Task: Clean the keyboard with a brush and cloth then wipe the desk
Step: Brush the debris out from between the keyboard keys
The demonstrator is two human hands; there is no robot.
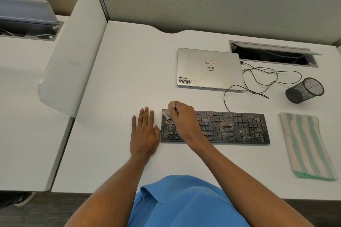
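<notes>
Keyboard (230, 129) sat on the white desk (129, 72), near the front edge, roughly centre-right. It was black, with tan crumbs and dust scattered over most keys, heaviest across the middle and the left block

Right hand (182, 116) reached across the left part of the keyboard with its fingers curled round a small brush (167, 115). The pale bristles were down on the keys at the top-left corner, and the handle end poked out above the knuckles. The exact finger layout on the handle was hidden by the back of the hand

Left hand (144, 132) was flat on the desk just left of the keyboard, palm down, fingers straight and together, gripping nothing. The thumb was right at the keyboard's left edge; I couldn't tell if it was touching

Cloth (307, 145), striped green and beige and folded long, lay on the desk right of the keyboard, apart from it, with neither hand on it

Closed silver laptop (209, 69) sat behind the keyboard. A black cable (262, 75) looped loosely on the desk to its right. A black mesh pen cup (304, 90) lay tipped on its side near the cable, behind the cloth. An open cable hatch (273, 53) sat at the back right of the desk
</notes>
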